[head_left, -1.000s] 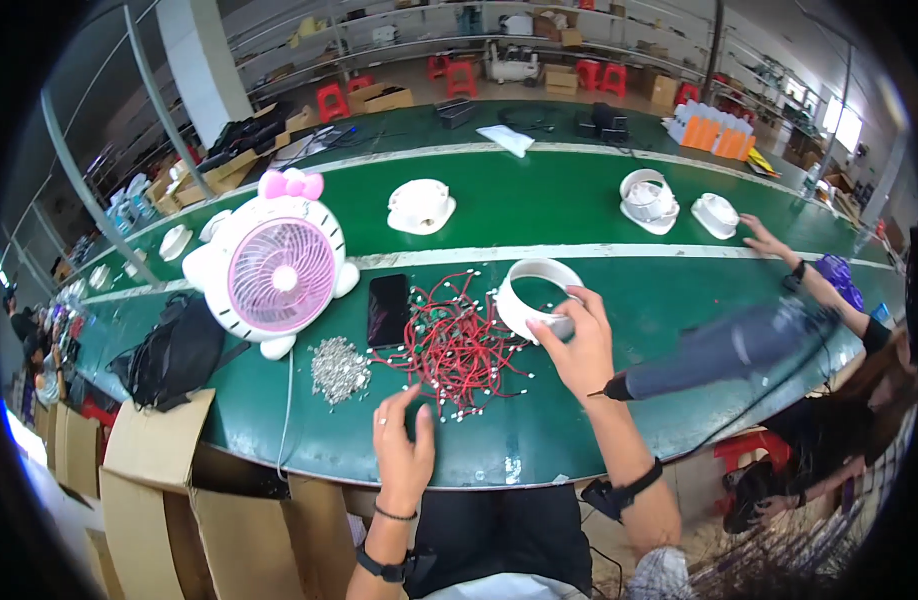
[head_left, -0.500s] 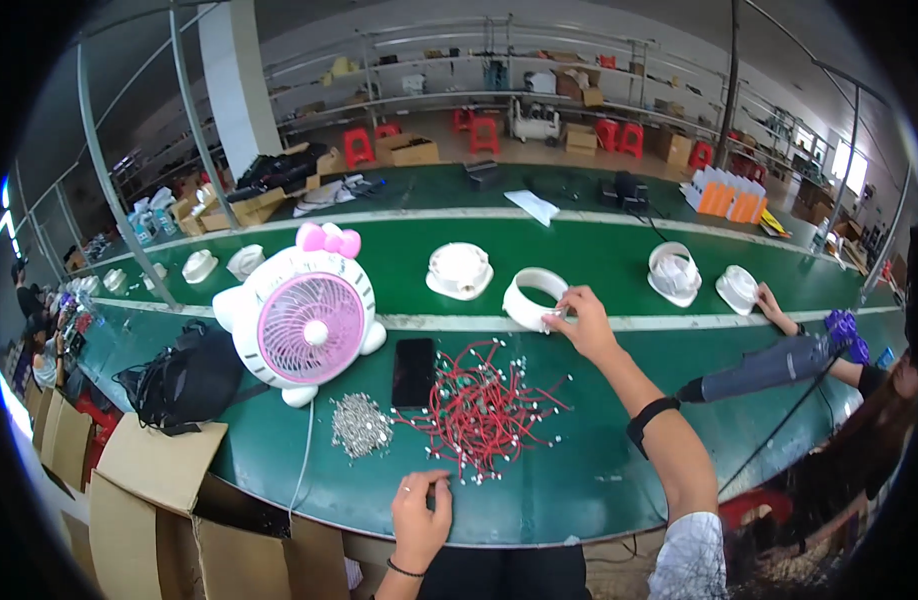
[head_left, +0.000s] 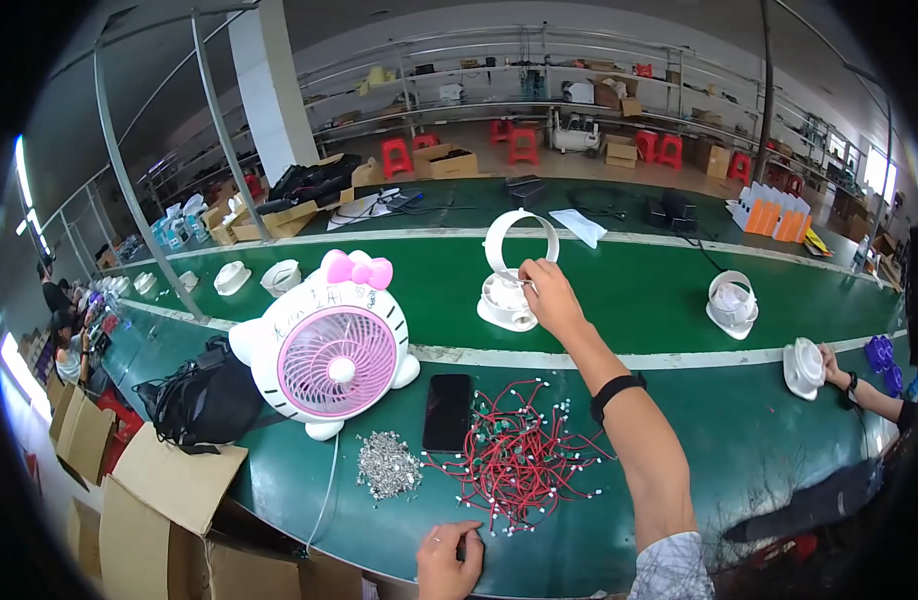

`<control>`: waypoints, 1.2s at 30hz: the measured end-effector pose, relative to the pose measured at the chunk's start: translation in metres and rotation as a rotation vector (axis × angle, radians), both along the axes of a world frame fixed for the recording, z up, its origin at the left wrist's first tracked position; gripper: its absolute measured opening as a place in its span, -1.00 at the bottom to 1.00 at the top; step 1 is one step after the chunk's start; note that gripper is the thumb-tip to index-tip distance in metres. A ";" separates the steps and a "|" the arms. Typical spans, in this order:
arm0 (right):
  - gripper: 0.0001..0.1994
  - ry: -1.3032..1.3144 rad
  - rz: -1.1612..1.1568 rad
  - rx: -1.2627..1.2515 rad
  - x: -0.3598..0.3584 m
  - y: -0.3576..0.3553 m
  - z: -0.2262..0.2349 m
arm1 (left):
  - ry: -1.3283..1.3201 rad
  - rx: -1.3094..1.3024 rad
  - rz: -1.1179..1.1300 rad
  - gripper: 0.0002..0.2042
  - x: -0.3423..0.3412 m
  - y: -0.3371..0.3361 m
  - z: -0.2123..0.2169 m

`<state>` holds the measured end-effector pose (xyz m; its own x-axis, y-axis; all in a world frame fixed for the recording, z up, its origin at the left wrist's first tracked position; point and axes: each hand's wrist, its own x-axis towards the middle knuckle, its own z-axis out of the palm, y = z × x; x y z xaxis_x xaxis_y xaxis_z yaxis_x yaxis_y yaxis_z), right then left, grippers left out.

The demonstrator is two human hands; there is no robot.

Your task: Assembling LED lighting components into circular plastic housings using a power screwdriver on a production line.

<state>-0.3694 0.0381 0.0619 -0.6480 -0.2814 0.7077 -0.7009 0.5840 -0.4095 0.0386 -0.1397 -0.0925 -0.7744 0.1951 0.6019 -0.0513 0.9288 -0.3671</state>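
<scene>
My right hand [head_left: 551, 298] reaches over the conveyor, fingers closed on the lower edge of a white plastic ring [head_left: 553, 242]. The ring is upright, its lower edge at the top of a white round base [head_left: 501, 312]; whether it is seated there cannot be made out. At the table's near edge rests my left hand [head_left: 449, 562], loosely curled, thumb and forefinger apart and nothing visible in it. Beyond it lie a tangle of red wires with white connectors [head_left: 524, 455] and a heap of small metal parts [head_left: 387, 465].
Left of the wires are a black phone [head_left: 447, 412] and a pink-and-white cat-shaped fan [head_left: 329, 350]. Another white base with a ring [head_left: 731, 305] stands on the green belt. At right, a co-worker's hand [head_left: 834, 368] holds a white part [head_left: 804, 368]. Cardboard boxes [head_left: 174, 480] flank the table.
My right hand has moved the ring leftward and away from me to the white base, turning it upright. The co-worker has drawn the white part off the belt. The view has shifted.
</scene>
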 end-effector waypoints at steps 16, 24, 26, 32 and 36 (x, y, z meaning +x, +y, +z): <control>-0.74 -0.063 -0.150 0.259 -0.019 0.014 -0.019 | -0.047 0.610 -0.036 -0.66 -0.003 0.010 0.018; -0.61 -0.054 -0.213 -0.180 0.067 -0.006 -0.021 | -0.241 1.200 -0.076 -0.69 0.003 0.025 0.025; -0.64 -0.105 -0.103 -0.158 0.117 -0.017 -0.025 | -0.238 1.133 -0.250 -0.69 0.003 0.017 0.035; -0.64 -0.405 0.210 0.162 0.296 0.008 -0.006 | -0.165 1.237 -0.409 -0.90 -0.004 0.016 0.079; -0.57 -0.468 0.135 0.089 0.384 0.065 0.000 | -0.138 1.262 -0.432 -0.89 0.001 0.017 0.085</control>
